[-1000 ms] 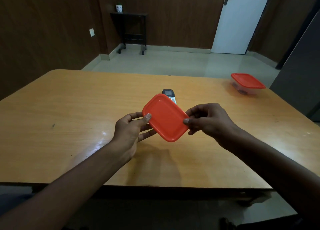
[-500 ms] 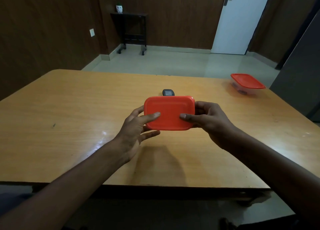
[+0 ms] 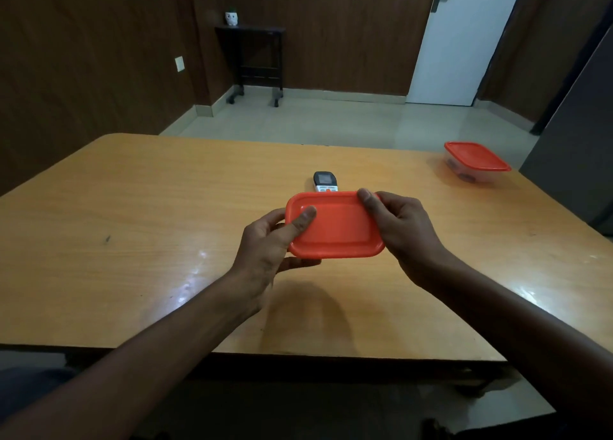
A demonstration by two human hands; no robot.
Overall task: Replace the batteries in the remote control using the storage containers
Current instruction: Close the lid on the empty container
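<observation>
An orange-lidded storage container [image 3: 338,225] is held level above the middle of the wooden table [image 3: 132,207], lid facing me. My left hand [image 3: 268,244] grips its left end, thumb on the lid. At the right end, my right hand [image 3: 398,227] holds it with the thumb over the far corner. The container's body is hidden under the lid and fingers. Just behind it lies the remote control [image 3: 325,181], its dark display end showing and the rest covered. A second container with an orange lid [image 3: 476,161] stands shut at the table's far right corner.
The table's near edge runs just below my forearms. Beyond the table are a tiled floor, a dark side table [image 3: 253,58] against the wood-panelled wall and a white door [image 3: 464,41]. A dark cabinet [image 3: 577,141] stands close to the right.
The container has turned from a tilted, diagonal pose to level and lengthwise left to right. My thumbs have shifted on the lid, the right one up to the far corner.
</observation>
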